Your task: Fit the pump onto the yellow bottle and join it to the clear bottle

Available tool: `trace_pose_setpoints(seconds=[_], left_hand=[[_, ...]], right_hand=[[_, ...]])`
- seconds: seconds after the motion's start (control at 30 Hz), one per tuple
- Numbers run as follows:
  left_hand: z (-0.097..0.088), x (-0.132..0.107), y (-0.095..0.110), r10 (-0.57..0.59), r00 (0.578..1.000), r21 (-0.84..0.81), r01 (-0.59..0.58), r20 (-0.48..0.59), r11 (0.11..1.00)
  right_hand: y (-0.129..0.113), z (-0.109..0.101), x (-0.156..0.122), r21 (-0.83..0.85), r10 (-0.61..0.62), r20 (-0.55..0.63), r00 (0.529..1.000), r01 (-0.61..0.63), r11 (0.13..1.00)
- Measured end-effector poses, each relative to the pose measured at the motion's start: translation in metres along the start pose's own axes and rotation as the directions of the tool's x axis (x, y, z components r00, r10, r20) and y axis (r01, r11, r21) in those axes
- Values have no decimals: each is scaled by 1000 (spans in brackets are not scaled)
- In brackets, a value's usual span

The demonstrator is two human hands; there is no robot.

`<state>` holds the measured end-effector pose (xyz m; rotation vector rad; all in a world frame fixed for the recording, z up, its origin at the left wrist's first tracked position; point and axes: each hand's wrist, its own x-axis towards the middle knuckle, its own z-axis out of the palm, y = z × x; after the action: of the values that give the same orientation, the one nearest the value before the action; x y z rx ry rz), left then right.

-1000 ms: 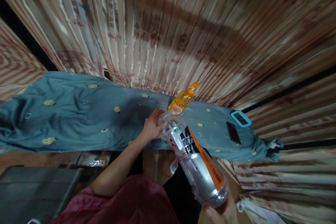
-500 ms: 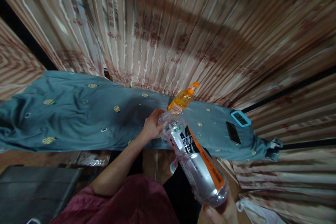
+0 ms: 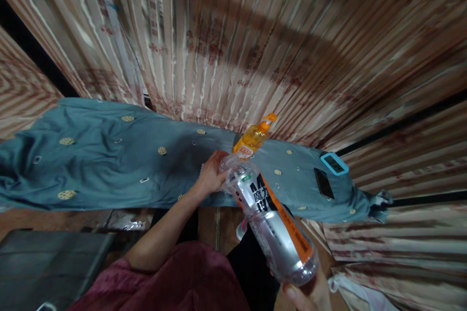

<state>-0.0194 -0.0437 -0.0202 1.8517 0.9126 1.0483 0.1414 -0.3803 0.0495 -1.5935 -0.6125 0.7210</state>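
A large clear plastic bottle (image 3: 272,223) with a silver, black and orange label is held at a slant over the front edge of the cloth-covered surface. My right hand (image 3: 304,296) grips its base at the lower right. At the other end, my left hand (image 3: 211,173) is closed at the bottle's neck; its fingertips are partly hidden. Part of a whitish, lacy-edged cloth (image 3: 202,170) shows beneath my left hand. Just behind the neck stands a yellow pump bottle (image 3: 251,138) with an orange top.
A teal patterned cloth (image 3: 98,155) covers the long narrow surface. On its right lie a black phone (image 3: 324,183) and a blue-framed digital device (image 3: 334,164). Pleated curtains (image 3: 233,48) hang close behind. A dark grey box-like object (image 3: 47,267) is at lower left.
Almost nothing differs. Both hands and the large bottle keep the same place, and the view has shifted very slightly.
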Motion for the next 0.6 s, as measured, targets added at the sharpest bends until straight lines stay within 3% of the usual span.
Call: trace_pose_setpoints(seconds=[0.4,0.6], left_hand=[[2,0,-2,10,1000,-21,-10,-2,1000],[1,-1,0,11,1000,-29,-12,-12,1000]], right_hand=[[2,2,3,10,23,-80,997,-22,1000],[4,-11,3,-82,-16,-97,995,8,997]])
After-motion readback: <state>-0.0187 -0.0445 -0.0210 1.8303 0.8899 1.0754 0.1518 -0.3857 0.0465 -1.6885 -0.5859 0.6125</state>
